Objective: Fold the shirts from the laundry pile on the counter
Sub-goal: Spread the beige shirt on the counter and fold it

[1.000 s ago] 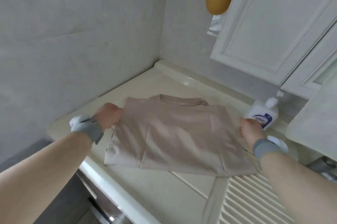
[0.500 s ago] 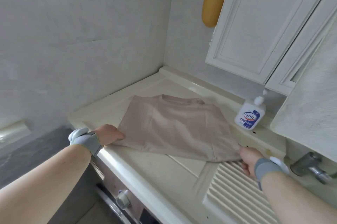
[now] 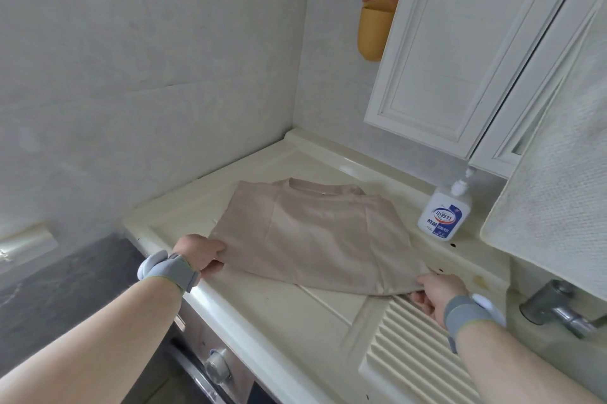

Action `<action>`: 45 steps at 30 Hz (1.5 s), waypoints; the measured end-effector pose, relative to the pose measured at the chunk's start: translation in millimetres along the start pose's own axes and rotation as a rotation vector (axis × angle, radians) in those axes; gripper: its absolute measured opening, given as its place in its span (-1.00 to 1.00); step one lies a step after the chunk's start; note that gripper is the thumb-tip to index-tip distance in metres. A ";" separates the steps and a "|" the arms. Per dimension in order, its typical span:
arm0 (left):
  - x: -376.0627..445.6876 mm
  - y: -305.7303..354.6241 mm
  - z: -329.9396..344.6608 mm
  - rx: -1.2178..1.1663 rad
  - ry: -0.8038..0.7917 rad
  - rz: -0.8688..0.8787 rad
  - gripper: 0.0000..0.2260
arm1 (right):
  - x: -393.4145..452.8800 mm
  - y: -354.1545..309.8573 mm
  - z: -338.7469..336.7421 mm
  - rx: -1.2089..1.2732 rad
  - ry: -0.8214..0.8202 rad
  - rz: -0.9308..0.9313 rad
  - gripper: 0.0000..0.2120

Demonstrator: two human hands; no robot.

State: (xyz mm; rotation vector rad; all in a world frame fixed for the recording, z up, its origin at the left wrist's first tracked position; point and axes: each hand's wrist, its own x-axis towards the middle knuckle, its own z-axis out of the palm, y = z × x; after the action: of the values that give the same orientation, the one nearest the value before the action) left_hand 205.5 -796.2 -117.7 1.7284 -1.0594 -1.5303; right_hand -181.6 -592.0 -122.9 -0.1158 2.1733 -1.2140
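- Head view: left hand (image 3: pixel 199 250) and right hand (image 3: pixel 438 292) are pinching the beige shirt's (image 3: pixel 315 232) near corners.
- Shirt is lying flat on the table (image 3: pixel 262 301), left of the soap bottle (image 3: pixel 443 213).
- Likely lifting the hem toward the collar next.

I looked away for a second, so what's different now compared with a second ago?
Both hands slid from the shirt's sides down to its near hem: the left hand now pinches the near left corner of the beige shirt, the right hand the near right corner. The shirt stays flat on the counter; the soap bottle hasn't moved.
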 end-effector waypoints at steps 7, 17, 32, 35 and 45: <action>-13.7 28.3 23.3 -0.301 0.146 0.203 -0.76 | -36.7 -37.1 -4.1 -0.039 0.027 -0.517 -0.76; -58.6 74.9 65.7 -0.287 -0.031 0.465 -0.51 | -129.0 -96.6 -10.0 -0.500 -0.241 -1.072 -0.66; -137.3 79.5 96.9 -0.053 -0.479 0.591 -0.48 | -171.7 -112.7 37.8 -0.482 -0.374 -1.217 -0.80; -138.9 79.2 93.7 0.059 -0.506 0.635 -0.51 | -169.2 -114.5 41.6 -0.452 -0.401 -1.191 -0.57; -134.7 69.0 86.5 0.298 -0.523 0.803 -0.52 | -163.9 -124.2 46.2 -0.563 -0.279 -1.225 -0.84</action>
State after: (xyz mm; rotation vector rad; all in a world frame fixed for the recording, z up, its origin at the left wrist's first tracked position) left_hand 105.5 -709.1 -4.6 0.8404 -2.0176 -1.3255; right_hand -52.9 -636.5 38.1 -1.9244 2.0703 -0.9471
